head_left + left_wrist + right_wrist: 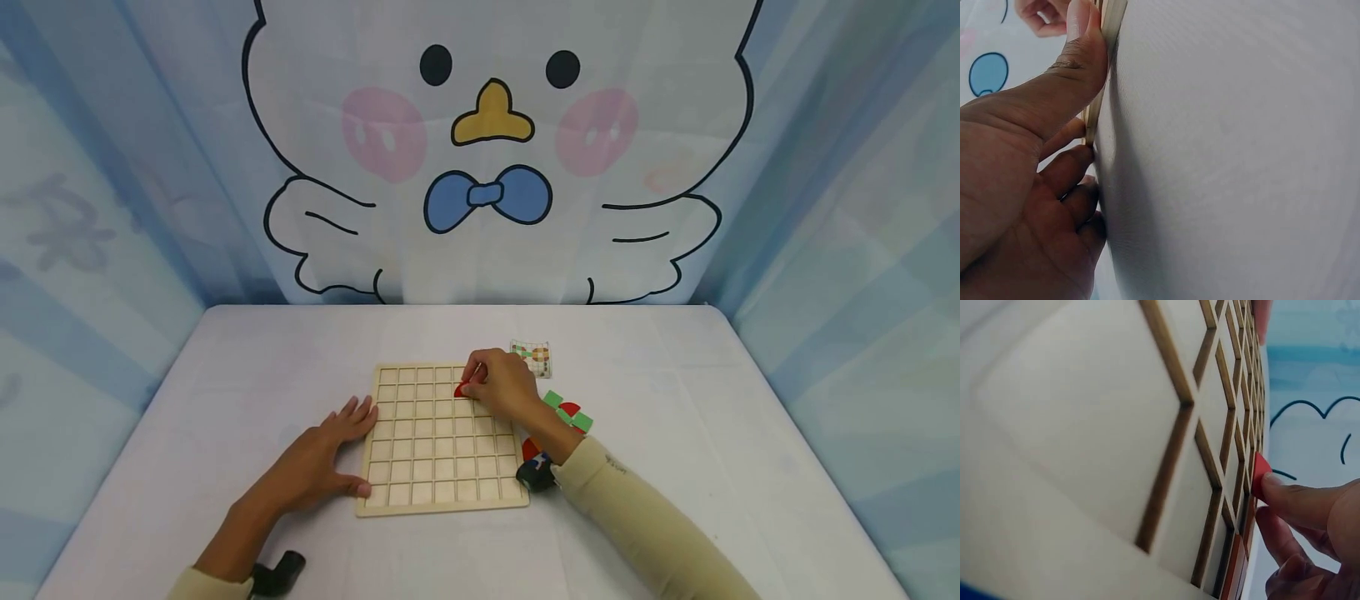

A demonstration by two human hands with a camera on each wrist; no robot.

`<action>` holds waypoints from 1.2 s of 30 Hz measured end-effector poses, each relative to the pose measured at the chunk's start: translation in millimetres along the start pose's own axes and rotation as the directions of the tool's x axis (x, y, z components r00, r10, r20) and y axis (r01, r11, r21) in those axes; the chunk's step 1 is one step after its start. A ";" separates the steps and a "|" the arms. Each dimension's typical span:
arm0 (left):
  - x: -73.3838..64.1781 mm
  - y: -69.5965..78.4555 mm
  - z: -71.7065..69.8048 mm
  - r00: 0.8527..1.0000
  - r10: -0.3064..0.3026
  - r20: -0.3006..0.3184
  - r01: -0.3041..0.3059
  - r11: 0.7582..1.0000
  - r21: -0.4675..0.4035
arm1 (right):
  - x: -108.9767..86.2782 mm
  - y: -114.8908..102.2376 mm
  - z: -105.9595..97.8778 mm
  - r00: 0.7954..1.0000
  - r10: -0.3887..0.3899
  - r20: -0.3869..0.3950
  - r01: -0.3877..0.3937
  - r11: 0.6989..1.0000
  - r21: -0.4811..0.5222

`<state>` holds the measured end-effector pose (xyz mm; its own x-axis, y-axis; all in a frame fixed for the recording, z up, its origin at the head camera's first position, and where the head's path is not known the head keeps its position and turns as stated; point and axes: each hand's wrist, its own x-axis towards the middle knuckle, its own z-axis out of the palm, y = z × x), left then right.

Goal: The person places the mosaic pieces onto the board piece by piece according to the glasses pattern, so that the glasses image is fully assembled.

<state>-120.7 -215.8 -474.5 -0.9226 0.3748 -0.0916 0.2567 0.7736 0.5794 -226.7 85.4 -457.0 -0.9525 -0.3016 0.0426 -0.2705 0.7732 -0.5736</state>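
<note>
"One white surface (pixel 750 467): what's on it?"

"My wooden grid board (pixel 423 450)."

"And your hands?"

"My left hand (pixel 322 457) is relaxed, fingers and thumb outstretched, touching the board's left edge. My right hand (pixel 504 385) is above the board's far part, pinching something."

"Smaller things?"

"A picture card (pixel 542 362) lies just beside the board's far right corner, and green pieces (pixel 553 398) lie right of the board."

"What's pinched?"

"A red piece (pixel 460 390), at the board's far rows."
</note>
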 end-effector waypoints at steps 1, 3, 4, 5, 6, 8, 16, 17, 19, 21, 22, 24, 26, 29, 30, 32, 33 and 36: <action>0.0 0.2 -0.2 1.000 -0.001 0.001 0.001 1.000 -0.001 | 0.4 -0.1 0.5 1.000 0.001 -0.002 -0.001 1.000 -0.006; 0.0 0.4 -0.4 1.000 -0.003 0.002 0.003 1.000 -0.005 | 1.2 -0.3 1.2 1.000 0.002 0.000 -0.002 1.000 -0.015; 0.1 0.5 -0.5 1.000 -0.004 0.002 0.004 1.000 -0.006 | 1.5 -0.3 1.3 1.000 0.000 0.002 0.000 1.000 -0.018; 0.0 0.5 -0.5 1.000 -0.005 0.002 0.005 1.000 -0.007 | 1.8 -0.2 1.3 1.000 -0.004 0.006 0.005 1.000 -0.019; 0.1 0.5 -0.5 1.000 -0.006 0.002 0.006 1.000 -0.009 | 1.8 -0.4 0.7 1.000 -0.008 0.008 0.008 1.000 -0.019; 0.3 0.5 -0.3 1.000 -0.005 0.002 0.005 1.000 -0.007 | 0.7 -0.3 -1.4 1.000 -0.008 0.012 0.008 1.000 -0.012; 1.0 1.5 0.4 1.000 0.004 0.004 -0.004 1.000 -0.006 | -13.5 13.1 -24.1 0.998 0.053 -0.026 -0.052 0.998 0.021; 0.9 1.4 0.4 1.000 0.005 0.003 -0.005 1.000 -0.003 | -16.4 16.0 -28.2 0.997 0.071 -0.025 -0.071 0.997 0.015; 0.8 1.3 0.1 1.000 0.009 0.001 -0.009 1.000 -0.001 | -21.7 23.5 -35.7 0.994 0.106 -0.016 -0.106 0.994 0.004; 0.5 1.0 -0.2 1.000 0.011 0.000 -0.011 1.000 0.000 | -27.5 31.7 -42.5 0.990 0.138 -0.002 -0.138 0.990 -0.016; 0.3 0.9 -0.4 1.000 0.012 0.000 -0.012 1.000 -0.002 | -30.6 35.9 -45.6 0.989 0.151 0.008 -0.151 0.988 -0.030; 0.0 0.6 -0.8 1.000 0.010 0.002 -0.010 1.000 -0.002 | -35.8 43.7 -50.9 0.985 0.170 0.030 -0.168 0.984 -0.059; -0.2 0.5 -1.0 1.000 0.006 0.004 -0.006 1.000 -0.001 | -40.2 50.3 -55.0 0.981 0.185 0.056 -0.179 0.980 -0.091; -0.3 0.4 -1.2 1.000 -0.001 0.006 0.001 1.000 0.002 | -44.9 57.4 -59.2 0.974 0.201 0.102 -0.188 0.974 -0.123; -0.2 0.4 -1.0 1.000 -0.001 0.006 0.001 1.000 0.001 | -46.1 59.2 -60.2 0.972 0.203 0.115 -0.188 0.974 -0.129; 0.0 0.3 -0.6 1.000 0.000 0.006 0.000 1.000 -0.001 | -48.0 61.8 -61.4 0.969 0.206 0.136 -0.188 0.973 -0.136; 0.1 0.2 -0.4 1.000 0.001 0.005 -0.001 1.000 -0.001 | -48.8 62.8 -61.7 0.968 0.205 0.143 -0.185 0.973 -0.138; 0.3 0.0 0.2 1.000 0.004 0.002 -0.004 1.000 -0.003 | -50.4 65.0 -62.1 0.970 0.193 0.149 -0.171 0.974 -0.147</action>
<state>-120.9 -215.6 -474.7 -0.9209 0.3789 -0.0915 0.2592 0.7707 0.5821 -204.9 185.5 -445.6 -0.9549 -0.2270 -0.1913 -0.1215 0.8869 -0.4457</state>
